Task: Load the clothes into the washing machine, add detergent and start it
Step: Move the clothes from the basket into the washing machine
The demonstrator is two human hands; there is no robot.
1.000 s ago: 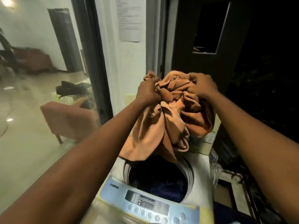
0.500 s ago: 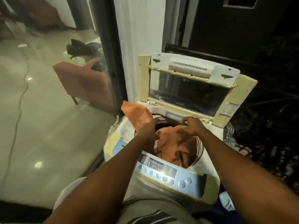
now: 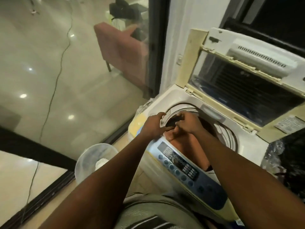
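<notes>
The white top-loading washing machine (image 3: 165, 103) stands with its lid (image 3: 193, 63) raised against the wall. An orange cloth (image 3: 194, 144) fills the drum below the blue control panel (image 3: 181, 169). My left hand (image 3: 153, 126) rests on the drum's left rim, thumb and fingers apart, nothing visible in it. Just beside it, my right hand (image 3: 188, 124) reaches into the drum with its fingers curled on a fold of the orange cloth. Both hands meet at the rim. No detergent is in sight.
A clear plastic bucket (image 3: 85, 156) with something white inside stands on the floor left of the machine. A glass wall with a dark frame (image 3: 153, 47) runs along the left, a pink chair (image 3: 118, 47) behind it. Crumpled plastic wrap (image 3: 272, 156) lies to the right.
The orange cloth went from held high above the drum down into it. The corner that hung over the left rim is now inside. Both hands dropped to the drum's left rim.
</notes>
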